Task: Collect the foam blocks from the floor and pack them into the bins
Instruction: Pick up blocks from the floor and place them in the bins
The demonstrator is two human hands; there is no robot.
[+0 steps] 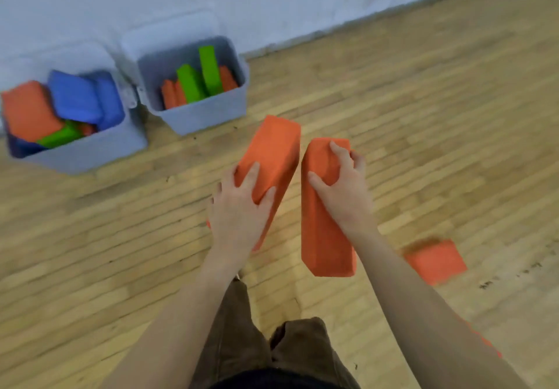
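Currently carrying: left hand (pixel 239 207) and right hand (pixel 344 188) each clamped round an orange foam block (pixel 272 152), short of the right-hand bin (pixel 199 116); next, lowering both in beside the green blocks (pixel 199 75).

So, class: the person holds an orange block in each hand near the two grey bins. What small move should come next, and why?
Probably carry both blocks forward and left toward the right-hand bin. The left hand grips one orange block, the right hand another, and that bin looks less full than the left bin. One more orange block lies on the floor for later.
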